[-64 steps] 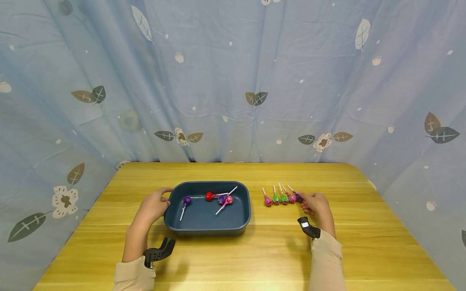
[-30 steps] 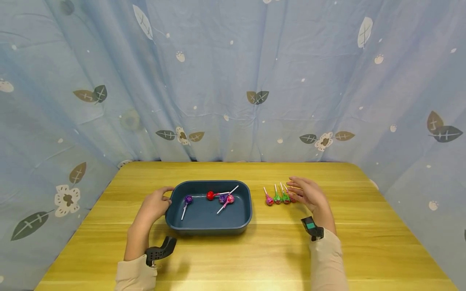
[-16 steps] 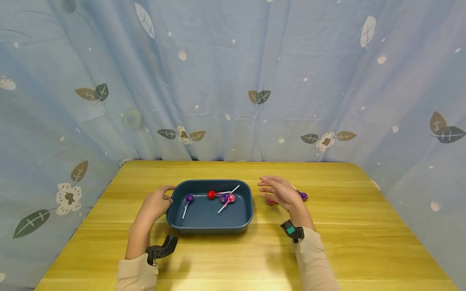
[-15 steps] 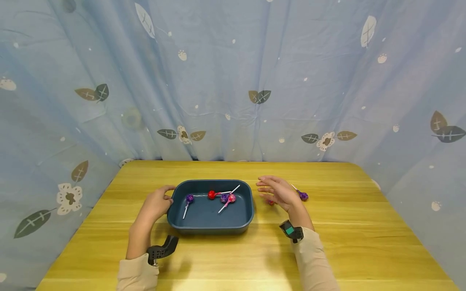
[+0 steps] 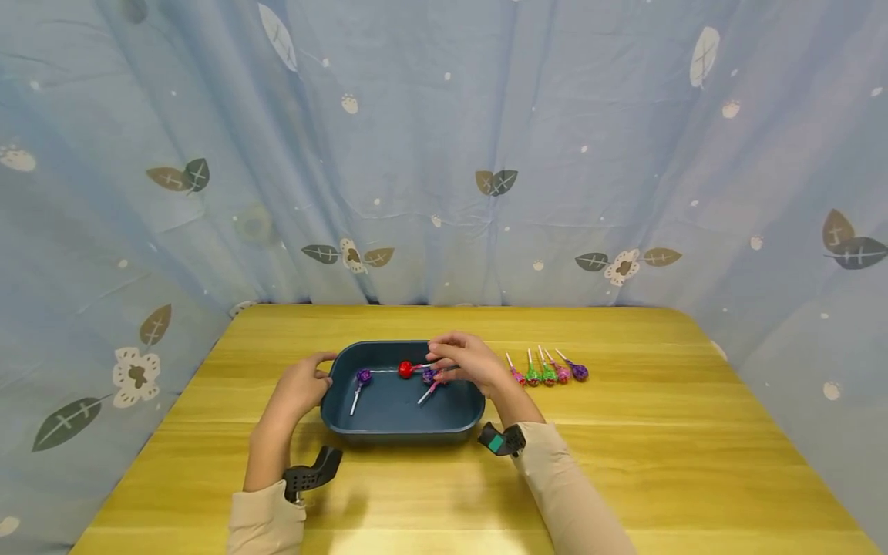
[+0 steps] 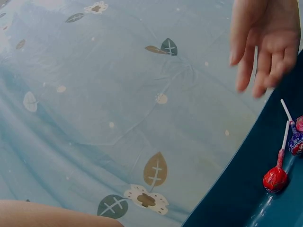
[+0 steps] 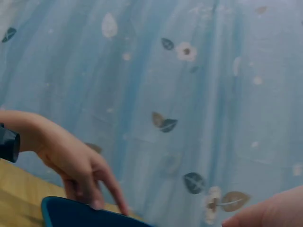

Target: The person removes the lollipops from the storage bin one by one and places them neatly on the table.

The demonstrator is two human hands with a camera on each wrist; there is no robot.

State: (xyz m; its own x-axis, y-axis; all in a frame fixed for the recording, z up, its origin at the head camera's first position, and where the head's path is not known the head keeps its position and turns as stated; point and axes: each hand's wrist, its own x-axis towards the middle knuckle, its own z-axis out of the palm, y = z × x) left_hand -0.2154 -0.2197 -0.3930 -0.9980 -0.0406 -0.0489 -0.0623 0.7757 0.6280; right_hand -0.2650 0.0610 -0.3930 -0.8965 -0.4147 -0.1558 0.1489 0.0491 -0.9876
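Note:
A dark blue plastic tray [image 5: 402,420] holds several lollipops: a purple one [image 5: 364,377], a red one [image 5: 405,369], another purple one [image 5: 429,376] and a pink-wrapped one [image 5: 433,391] partly under my right hand. My left hand [image 5: 300,385] holds the tray by its left rim; in the right wrist view, its thumb meets the rim while a finger reaches down outside. Over the tray's right part hovers my right hand [image 5: 468,361]. In the left wrist view its fingers [image 6: 262,71] hang loosely bent with nothing between them, apart from the lollipops.
Right of the tray, several lollipops [image 5: 548,375] lie side by side in a row, pink, green and purple, sticks pointing back. All stands on a yellow wooden table [image 5: 666,462]. A patterned blue curtain [image 5: 444,231] hangs behind it.
My right hand let go of a purple lollipop at the row's right end, then moved left over the row to above the tray. The left hand stays at the tray.

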